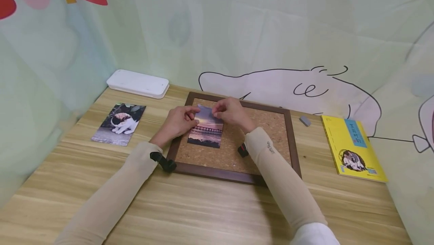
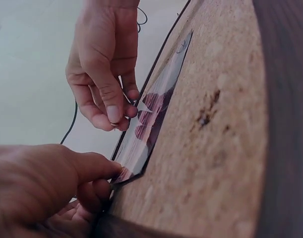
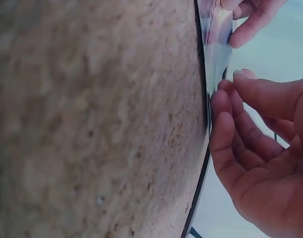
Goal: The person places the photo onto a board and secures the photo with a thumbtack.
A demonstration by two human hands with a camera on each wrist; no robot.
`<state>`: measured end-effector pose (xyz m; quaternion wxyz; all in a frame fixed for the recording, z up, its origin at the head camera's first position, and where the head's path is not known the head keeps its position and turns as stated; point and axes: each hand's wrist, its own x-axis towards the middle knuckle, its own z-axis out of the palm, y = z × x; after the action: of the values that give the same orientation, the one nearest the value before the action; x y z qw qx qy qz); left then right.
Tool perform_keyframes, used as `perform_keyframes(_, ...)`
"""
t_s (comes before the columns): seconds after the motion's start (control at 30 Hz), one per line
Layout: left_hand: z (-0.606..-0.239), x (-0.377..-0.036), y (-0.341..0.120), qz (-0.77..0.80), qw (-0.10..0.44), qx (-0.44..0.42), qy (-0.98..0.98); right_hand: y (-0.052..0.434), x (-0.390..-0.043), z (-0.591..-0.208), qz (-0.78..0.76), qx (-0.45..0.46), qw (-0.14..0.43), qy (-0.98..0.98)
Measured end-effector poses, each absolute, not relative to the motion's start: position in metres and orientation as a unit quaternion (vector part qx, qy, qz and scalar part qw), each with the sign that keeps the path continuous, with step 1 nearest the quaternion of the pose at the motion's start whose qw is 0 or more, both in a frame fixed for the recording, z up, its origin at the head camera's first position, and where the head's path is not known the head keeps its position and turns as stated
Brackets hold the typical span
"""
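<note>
A sunset photo (image 1: 205,127) lies on a cork board (image 1: 234,154) with a dark brown frame, left of its middle. At the photo's left edge my left hand (image 1: 181,120) pinches it, with the thumb on top. My right hand (image 1: 231,112) hovers by the upper right corner, fingers curled. In the left wrist view, the right hand (image 2: 104,69) has thumb and fingertips together around a tiny pin-like thing (image 2: 114,124), too small to make out clearly. From the right wrist, that same hand (image 3: 270,139) appears close beside the photo (image 3: 218,37).
On the wooden table (image 1: 190,211), a cat photo (image 1: 118,124) lies left of the board. Behind it sits a white flat case (image 1: 137,83). A small grey block (image 1: 304,120) and a yellow book (image 1: 349,147) lie on the right. A printed curtain (image 1: 237,30) hangs behind.
</note>
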<state>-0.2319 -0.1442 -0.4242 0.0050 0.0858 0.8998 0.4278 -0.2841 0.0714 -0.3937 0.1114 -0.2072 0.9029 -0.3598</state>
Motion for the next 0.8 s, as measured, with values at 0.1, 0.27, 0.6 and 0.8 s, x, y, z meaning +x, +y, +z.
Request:
perform_keyframes(0.1, -0.425, -0.232, -0.144, 0.427, 0.006, 0.084, 0.900, 0.072, -0.286, -0.395, -0.350, -0.209, 0.110, 0.907)
perform_keyframes(0.27, -0.424, -0.232, -0.143, 0.429, 0.006, 0.081, 0.900, 0.071, -0.287, -0.396, -0.352, -0.197, 0.123, 0.907)
perform_keyframes(0.6, -0.422, -0.232, -0.144, 0.425, 0.008, 0.079, 0.902, 0.069, -0.292, -0.400, -0.362, -0.180, 0.147, 0.903)
perform_keyframes(0.8, -0.424, -0.233, -0.145, 0.425, 0.008, 0.081, 0.901, 0.070, -0.297, -0.401, -0.395, -0.158, 0.180, 0.887)
